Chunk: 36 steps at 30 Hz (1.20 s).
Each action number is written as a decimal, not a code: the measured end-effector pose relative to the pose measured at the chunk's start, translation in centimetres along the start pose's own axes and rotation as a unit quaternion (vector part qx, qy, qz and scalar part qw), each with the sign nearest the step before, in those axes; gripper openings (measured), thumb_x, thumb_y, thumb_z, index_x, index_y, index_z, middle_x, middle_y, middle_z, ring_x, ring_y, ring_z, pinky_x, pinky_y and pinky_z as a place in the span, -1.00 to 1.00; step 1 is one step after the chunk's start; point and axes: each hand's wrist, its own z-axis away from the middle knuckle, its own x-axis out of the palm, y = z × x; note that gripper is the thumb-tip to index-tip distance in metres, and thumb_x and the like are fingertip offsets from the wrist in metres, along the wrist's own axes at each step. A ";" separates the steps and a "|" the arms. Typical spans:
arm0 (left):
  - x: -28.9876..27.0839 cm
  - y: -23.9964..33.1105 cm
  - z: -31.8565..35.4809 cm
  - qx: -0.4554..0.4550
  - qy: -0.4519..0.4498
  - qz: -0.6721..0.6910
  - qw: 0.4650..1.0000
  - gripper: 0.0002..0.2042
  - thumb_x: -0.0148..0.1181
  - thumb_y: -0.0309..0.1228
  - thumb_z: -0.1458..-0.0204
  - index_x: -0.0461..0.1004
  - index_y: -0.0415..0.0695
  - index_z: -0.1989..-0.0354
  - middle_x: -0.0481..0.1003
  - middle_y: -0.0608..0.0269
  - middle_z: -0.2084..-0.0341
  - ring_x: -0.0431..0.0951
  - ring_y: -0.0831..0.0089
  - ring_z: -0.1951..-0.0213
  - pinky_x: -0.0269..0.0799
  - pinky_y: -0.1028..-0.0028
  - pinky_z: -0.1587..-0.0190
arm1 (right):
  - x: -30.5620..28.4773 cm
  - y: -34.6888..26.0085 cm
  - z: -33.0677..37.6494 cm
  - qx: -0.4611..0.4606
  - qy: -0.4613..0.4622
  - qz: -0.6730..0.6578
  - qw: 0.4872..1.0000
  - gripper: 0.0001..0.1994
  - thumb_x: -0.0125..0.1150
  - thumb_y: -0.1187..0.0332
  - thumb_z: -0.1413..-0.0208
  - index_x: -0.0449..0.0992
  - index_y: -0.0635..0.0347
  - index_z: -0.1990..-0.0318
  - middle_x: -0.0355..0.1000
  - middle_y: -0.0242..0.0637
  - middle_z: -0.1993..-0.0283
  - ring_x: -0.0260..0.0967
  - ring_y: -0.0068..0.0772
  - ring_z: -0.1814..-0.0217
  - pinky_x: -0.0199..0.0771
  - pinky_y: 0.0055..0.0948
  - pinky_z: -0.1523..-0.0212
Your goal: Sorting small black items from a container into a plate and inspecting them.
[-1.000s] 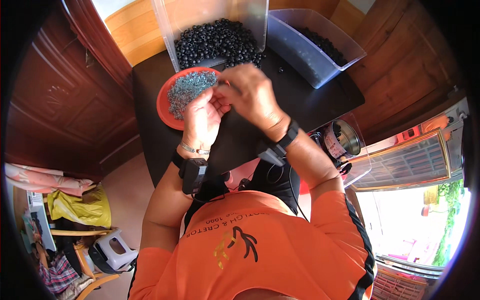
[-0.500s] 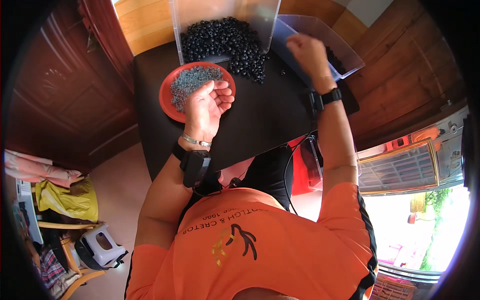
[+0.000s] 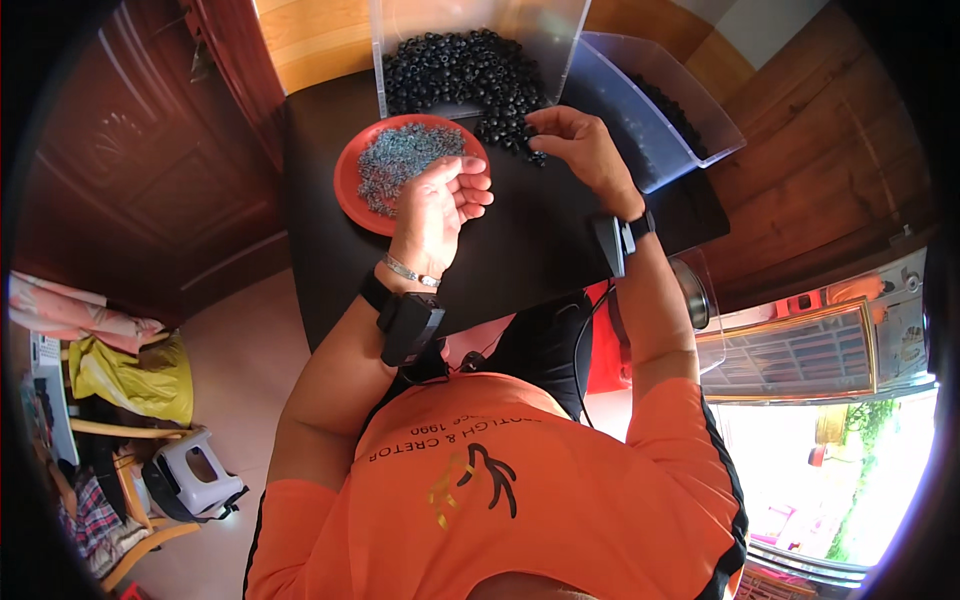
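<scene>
A red round plate (image 3: 350, 205) holds a heap of small silvery screw-like pieces (image 3: 405, 155). Over its near right edge is my left hand (image 3: 440, 205), palm turned up with the fingers curled in and the thumb near the index finger. What lies inside those fingers, if anything, is hidden. My right hand (image 3: 585, 150) reaches to the edge of a pile of small black round parts (image 3: 505, 115). Its thumb and index finger are apart beside the nearest pieces, and nothing shows held. The pile spills from a clear plastic bin (image 3: 378, 60) lying on its side.
A second, bluish clear bin (image 3: 640, 140) with dark parts inside stands right of my right hand. Everything rests on a black tabletop (image 3: 520, 250). Dark wooden panels flank the table. A cable (image 3: 580, 340) hangs from my right wrist device (image 3: 612, 245).
My right hand has come from above the bluish bin, leftward to the edge of the black pile, and its fingers have parted. The left hand stays curled by the plate. The view has shifted slightly.
</scene>
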 end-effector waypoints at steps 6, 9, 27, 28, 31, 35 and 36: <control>0.1 0.0 0.0 0.032 -0.054 -0.016 0.998 -0.78 -0.07 -0.30 -0.11 0.43 -0.17 0.24 0.47 0.29 0.38 0.46 0.48 0.38 0.34 0.52 0.29 | 4.9 -4.9 2.6 -0.042 -0.078 -0.287 0.954 -0.75 0.28 0.66 0.11 0.51 0.23 0.23 0.44 -0.40 0.20 0.38 -0.57 0.15 0.43 -0.58 0.12; 0.4 -0.1 -0.1 0.045 -0.064 -0.004 0.997 -0.79 -0.06 -0.30 -0.10 0.42 -0.15 0.23 0.46 0.32 0.34 0.46 0.50 0.35 0.33 0.52 0.26 | 6.1 -4.3 2.8 -0.138 -0.039 -0.203 0.969 -0.76 0.28 0.66 0.11 0.51 0.22 0.24 0.40 -0.36 0.13 0.38 -0.55 0.13 0.45 -0.56 0.12; -0.1 -0.2 -0.2 0.053 -0.121 -0.036 0.991 -0.79 -0.05 -0.31 -0.15 0.39 -0.13 0.15 0.46 0.28 0.24 0.42 0.48 0.25 0.33 0.45 0.18 | 6.1 -3.9 3.8 -0.125 0.002 -0.217 0.968 -0.79 0.30 0.61 0.09 0.53 0.19 0.25 0.40 -0.32 0.10 0.39 -0.53 0.12 0.48 -0.58 0.15; -0.3 -0.2 -0.2 0.053 -0.121 -0.036 0.991 -0.79 -0.05 -0.31 -0.15 0.39 -0.13 0.15 0.46 0.28 0.24 0.42 0.48 0.25 0.33 0.45 0.18 | 6.1 -4.0 3.8 -0.151 0.019 -0.180 0.972 -0.78 0.32 0.58 0.11 0.54 0.19 0.25 0.41 -0.31 0.11 0.39 -0.52 0.12 0.47 -0.55 0.14; -0.3 -0.2 -0.2 0.055 -0.128 -0.056 0.989 -0.75 -0.08 -0.30 -0.16 0.39 -0.14 0.09 0.46 0.28 0.23 0.43 0.46 0.24 0.33 0.44 0.18 | 6.0 -5.0 3.9 -0.198 0.055 -0.084 0.975 -0.77 0.35 0.54 0.15 0.55 0.19 0.26 0.45 -0.29 0.14 0.40 -0.46 0.11 0.44 -0.48 0.11; 0.1 -0.4 -0.2 0.027 -0.101 0.013 0.994 -0.75 -0.09 -0.31 -0.13 0.40 -0.17 0.12 0.44 0.31 0.32 0.44 0.50 0.27 0.36 0.48 0.21 | 6.3 -5.3 4.1 -0.248 0.114 0.037 0.961 -0.76 0.36 0.50 0.19 0.56 0.19 0.28 0.49 -0.24 0.20 0.42 -0.32 0.11 0.41 -0.38 0.06; 0.0 -0.5 -0.3 0.021 -0.101 0.036 0.994 -0.73 -0.10 -0.33 -0.13 0.39 -0.19 0.08 0.44 0.30 0.31 0.44 0.50 0.27 0.36 0.47 0.20 | 6.4 -5.4 4.2 -0.248 0.114 0.037 0.961 -0.76 0.36 0.50 0.19 0.56 0.19 0.28 0.49 -0.24 0.20 0.42 -0.32 0.11 0.41 -0.38 0.06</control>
